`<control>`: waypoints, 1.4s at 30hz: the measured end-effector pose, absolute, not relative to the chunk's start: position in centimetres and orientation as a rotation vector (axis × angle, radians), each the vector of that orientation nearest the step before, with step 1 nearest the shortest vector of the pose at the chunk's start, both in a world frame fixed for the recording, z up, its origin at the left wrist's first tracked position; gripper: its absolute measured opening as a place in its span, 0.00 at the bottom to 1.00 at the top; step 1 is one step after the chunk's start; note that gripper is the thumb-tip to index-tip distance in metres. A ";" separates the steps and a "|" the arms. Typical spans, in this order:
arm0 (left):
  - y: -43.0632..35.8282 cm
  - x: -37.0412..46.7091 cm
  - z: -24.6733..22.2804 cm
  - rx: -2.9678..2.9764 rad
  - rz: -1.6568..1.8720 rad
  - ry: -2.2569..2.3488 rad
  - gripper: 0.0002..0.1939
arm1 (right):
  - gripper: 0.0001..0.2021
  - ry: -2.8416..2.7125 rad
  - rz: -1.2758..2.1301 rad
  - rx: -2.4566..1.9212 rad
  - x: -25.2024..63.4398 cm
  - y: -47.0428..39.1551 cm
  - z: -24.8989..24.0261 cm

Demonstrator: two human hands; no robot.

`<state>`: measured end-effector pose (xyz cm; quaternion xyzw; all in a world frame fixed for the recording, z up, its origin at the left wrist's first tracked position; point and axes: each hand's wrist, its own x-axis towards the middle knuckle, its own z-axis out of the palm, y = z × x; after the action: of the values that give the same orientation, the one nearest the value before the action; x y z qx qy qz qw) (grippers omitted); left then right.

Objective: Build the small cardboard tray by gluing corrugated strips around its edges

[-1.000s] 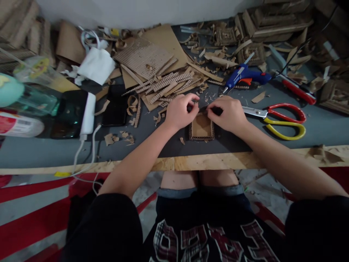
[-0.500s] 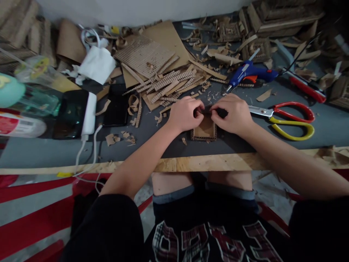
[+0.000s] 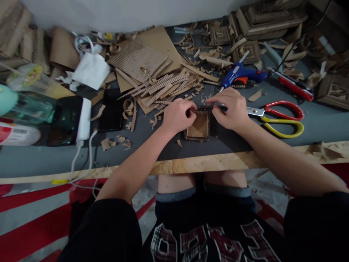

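Note:
A small open cardboard box [image 3: 198,128] with corrugated edges lies near the table's front edge. My left hand [image 3: 178,115] is closed at its far left corner, fingers curled and thumb pressed against the rim. Just right of the box's far right corner is my right hand [image 3: 230,109], its index finger and thumb apart and nothing visible between them. Beyond that hand lies a blue glue gun [image 3: 234,74] with an orange trigger, its nozzle pointing toward the hand. Scissors [image 3: 283,118] with one red and one yellow handle rest to the right, their blades partly hidden by my right hand.
Corrugated strips [image 3: 163,87] and cardboard sheets [image 3: 160,40] are piled behind my hands. A red-handled cutter [image 3: 296,87] lies at the right. On the left are a black phone [image 3: 110,112], a white power bank [image 3: 84,120] with a cable, a tissue roll [image 3: 91,71] and bottles.
My right hand has opened its pinch at the box's far edge and moved slightly away, uncovering the far right corner. My left hand stays at the box. The whole view has shifted a little.

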<state>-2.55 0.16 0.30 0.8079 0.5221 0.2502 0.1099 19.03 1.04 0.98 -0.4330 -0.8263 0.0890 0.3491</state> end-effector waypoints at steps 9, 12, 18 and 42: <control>0.1 -2.5 0.4 2.353 0.768 1.564 0.12 | 0.07 -2.275 0.243 -1.155 18.5 0.8 1.0; 0.2 -2.5 0.4 2.357 0.762 1.560 0.12 | 0.05 -2.233 0.280 -1.158 18.5 0.8 0.9; 0.3 -2.9 0.5 2.368 0.753 1.526 0.13 | 0.04 -2.213 0.282 -1.192 18.4 0.7 0.9; 0.4 -2.8 0.0 2.385 0.777 1.544 0.11 | 0.05 -2.194 0.345 -1.333 18.8 1.1 1.0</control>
<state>-2.79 0.41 0.03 0.8058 0.5217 0.2626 0.0978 18.76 1.14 1.00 -0.4953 -0.8151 0.1280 0.2721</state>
